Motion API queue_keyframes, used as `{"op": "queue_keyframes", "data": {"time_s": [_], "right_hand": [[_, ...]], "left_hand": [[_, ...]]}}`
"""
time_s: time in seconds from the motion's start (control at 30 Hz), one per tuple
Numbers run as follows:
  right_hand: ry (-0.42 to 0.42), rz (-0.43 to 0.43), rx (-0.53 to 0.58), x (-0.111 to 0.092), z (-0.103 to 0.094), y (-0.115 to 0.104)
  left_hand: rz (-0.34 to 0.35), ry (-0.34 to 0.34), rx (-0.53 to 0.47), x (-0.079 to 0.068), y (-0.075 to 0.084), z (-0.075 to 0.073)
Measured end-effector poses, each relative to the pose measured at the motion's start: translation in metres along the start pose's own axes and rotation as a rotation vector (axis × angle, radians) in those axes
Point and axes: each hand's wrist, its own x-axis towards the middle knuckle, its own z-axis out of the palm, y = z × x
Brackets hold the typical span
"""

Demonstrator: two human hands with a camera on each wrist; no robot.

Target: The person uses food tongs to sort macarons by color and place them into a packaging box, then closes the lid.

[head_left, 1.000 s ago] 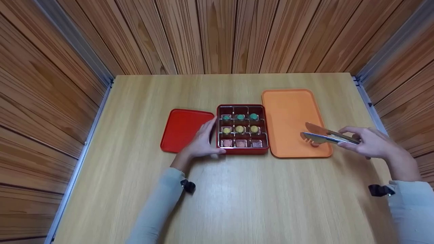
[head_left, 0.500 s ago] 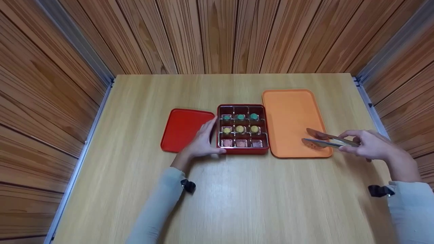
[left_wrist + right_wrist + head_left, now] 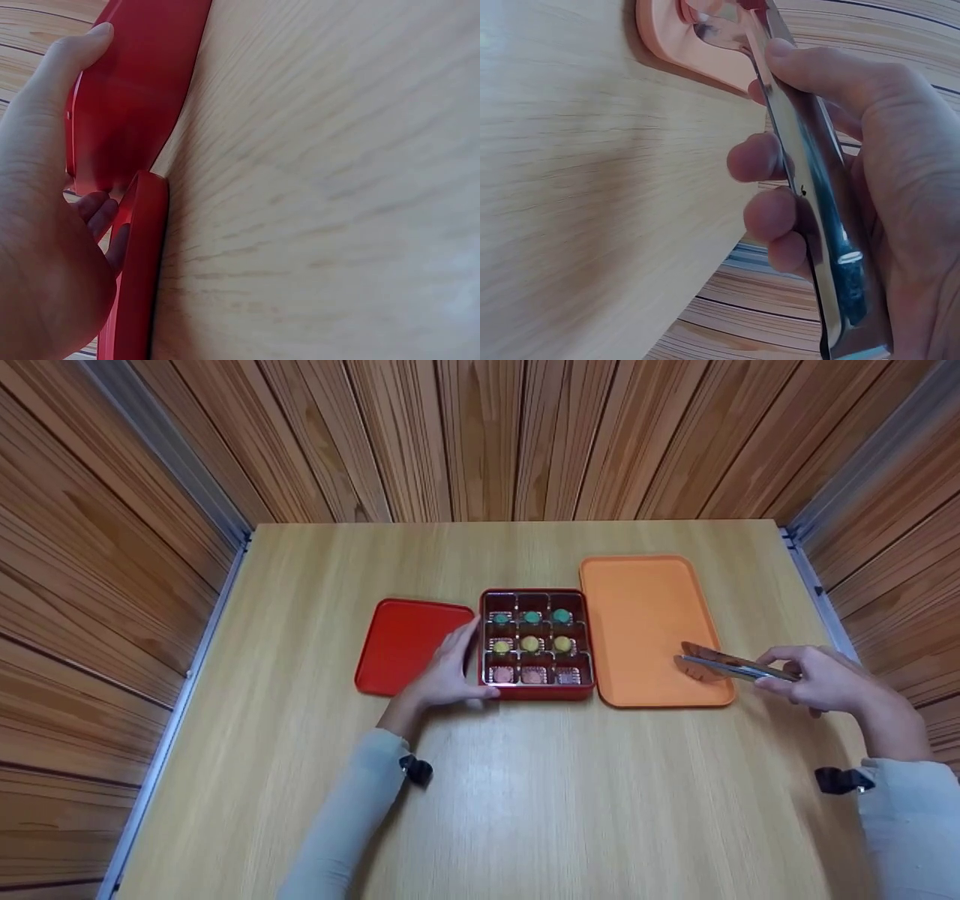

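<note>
My left hand (image 3: 448, 671) rests at the near left corner of a dark red box (image 3: 536, 694), thumb along its front wall and fingers along its left side. The box's clear divided insert holds round green pieces (image 3: 532, 617) at the back, yellow ones (image 3: 530, 644) in the middle row and pink ones (image 3: 502, 674) in front. The front right compartment shows its ridged bottom. My right hand (image 3: 821, 679) grips metal tongs (image 3: 810, 165), their tips nearly together, low over the orange tray (image 3: 637, 600). What lies between the tips is mostly hidden; something pinkish shows there in the right wrist view.
A red lid (image 3: 405, 641) lies left of the box, partly under my left hand. The orange tray stands right against the box. Wood-panelled walls (image 3: 480, 442) border the wooden table (image 3: 525, 802) at the back and sides.
The tongs have lowered to the tray's near right part and their tips have come together. The round piece seen under them earlier is now mostly covered. My left hand stays still.
</note>
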Motion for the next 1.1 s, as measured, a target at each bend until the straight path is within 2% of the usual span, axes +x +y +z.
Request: {"op": "queue_keyframes", "data": {"time_s": [0.4,0.67,1.1], "right_hand": [[0.021,-0.020,0.006,0.001,0.001,0.001],[0.038,-0.047,0.045,-0.002,-0.010,-0.002],[0.081,-0.112,0.020,0.003,-0.011,-0.024]], "left_hand": [[0.010,0.008,-0.007,0.001,0.000,-0.001],[0.024,0.014,-0.011,0.001,-0.001,-0.001],[0.010,0.011,-0.005,0.001,-0.002,0.000]]}}
